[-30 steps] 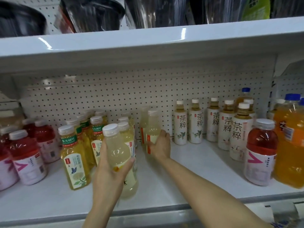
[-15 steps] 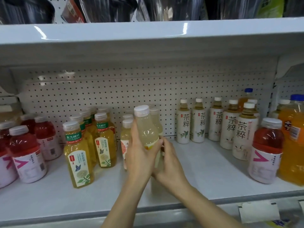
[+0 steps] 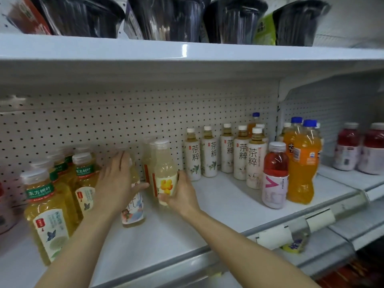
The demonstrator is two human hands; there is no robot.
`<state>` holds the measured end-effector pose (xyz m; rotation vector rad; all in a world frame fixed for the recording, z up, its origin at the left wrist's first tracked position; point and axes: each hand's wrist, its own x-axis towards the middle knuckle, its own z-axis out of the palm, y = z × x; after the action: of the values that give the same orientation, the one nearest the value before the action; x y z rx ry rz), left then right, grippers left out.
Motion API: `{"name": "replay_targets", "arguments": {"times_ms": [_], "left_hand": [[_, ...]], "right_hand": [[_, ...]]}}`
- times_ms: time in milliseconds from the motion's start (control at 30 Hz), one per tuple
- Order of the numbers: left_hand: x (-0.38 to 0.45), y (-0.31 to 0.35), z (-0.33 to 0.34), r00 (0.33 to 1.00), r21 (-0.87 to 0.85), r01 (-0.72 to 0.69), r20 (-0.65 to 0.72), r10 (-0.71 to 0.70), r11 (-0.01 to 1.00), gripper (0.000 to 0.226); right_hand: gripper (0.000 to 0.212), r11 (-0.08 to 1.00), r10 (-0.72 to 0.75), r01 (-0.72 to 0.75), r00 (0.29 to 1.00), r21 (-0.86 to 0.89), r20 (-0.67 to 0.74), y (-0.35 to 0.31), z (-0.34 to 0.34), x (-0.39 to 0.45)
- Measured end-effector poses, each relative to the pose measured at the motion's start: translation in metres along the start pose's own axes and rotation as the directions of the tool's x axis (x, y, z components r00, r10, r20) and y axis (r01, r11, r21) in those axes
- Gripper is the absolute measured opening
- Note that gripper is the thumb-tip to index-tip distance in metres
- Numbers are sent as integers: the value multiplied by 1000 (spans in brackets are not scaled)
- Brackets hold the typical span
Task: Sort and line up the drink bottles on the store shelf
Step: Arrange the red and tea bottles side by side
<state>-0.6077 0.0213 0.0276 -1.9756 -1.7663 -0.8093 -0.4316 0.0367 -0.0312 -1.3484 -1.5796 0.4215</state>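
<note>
The pale cloudy plastic bottle with the orange-fruit label [image 3: 166, 173], which half a second ago was lifted in the left hand, now stands on the white metal shelf [image 3: 218, 206], directly in front of another pale bottle of its kind [image 3: 148, 161] that is nearer the white pegboard back wall [image 3: 104, 121]. The right hand [image 3: 180, 194] is curled around its lower body, fingers wrapping the label, apparently steadying or squaring it. The left hand [image 3: 118, 179] has let go of that bottle; it is half open, palm against the shoulder of a clear bottle with an illustrated white label [image 3: 133, 204] just left of the fruit-label bottle, though whether it truly grips it I cannot tell.

This suggests one pale drink has joined its row and the neighbour comes next.

Right of the fruit-label bottle lies a bare stretch of shelf up to the white-sleeved tea bottles [image 3: 194, 156]. Left of it, the yellow green-banded tea bottles [image 3: 46, 215] crowd close. The shelf's front lip [image 3: 187, 254] lies near the forearms.
</note>
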Motion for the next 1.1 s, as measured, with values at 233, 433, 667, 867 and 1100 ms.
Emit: {"name": "replay_targets", "arguments": {"times_ms": [233,433,667,867,1100], "left_hand": [[1,-6,14,997,3,-50,-66,50,999,100],[2,-5,17,996,-25,-64,-68,62,998,99],[-12,41,2,960,-128,-95,-272,57,987,81],[-32,161,16,928,-377,-212,-368,64,902,57],[-42,307,50,996,-657,-67,-87,13,751,63]], "right_hand": [[72,1000,13,-13,1000,-29,23,5,26,-2],[74,998,40,-38,999,-58,25,8,29,0],[63,969,-65,76,996,-235,55,10,-12,-9],[43,833,-345,283,938,-474,-46,48,-110,-42],[26,723,-445,300,891,-622,-89,123,-237,-84]]}}
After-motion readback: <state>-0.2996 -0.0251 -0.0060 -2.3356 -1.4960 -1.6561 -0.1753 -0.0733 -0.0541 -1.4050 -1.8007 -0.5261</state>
